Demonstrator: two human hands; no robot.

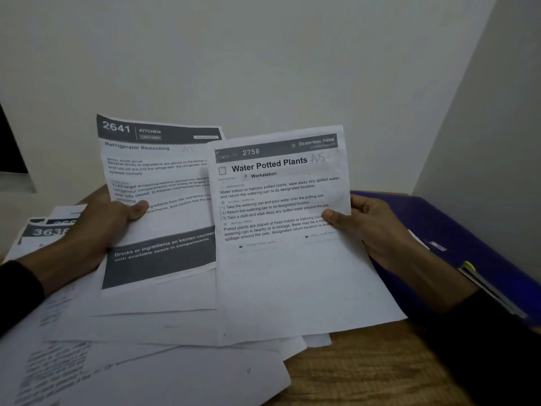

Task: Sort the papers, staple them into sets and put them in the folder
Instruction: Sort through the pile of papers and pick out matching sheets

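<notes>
My left hand (96,230) grips a printed sheet headed "2641 Kitchen, Refrigerator Restocking" (164,200), thumb on its face. My right hand (371,227) holds a second sheet headed "2758 Water Potted Plants" (281,230), marked "A5" by hand, thumb pressed on its right edge. Both sheets are lifted and tilted toward me, the right one overlapping the left. Under them lie several loose papers (146,361) spread over the wooden table (366,370). A purple folder (439,230) lies closed at the right, behind my right hand.
A pen with a yellow tip (480,279) rests on the folder near my right forearm. More sheets, one numbered "3638" (46,230), lie at the left. White walls close in behind and on the right.
</notes>
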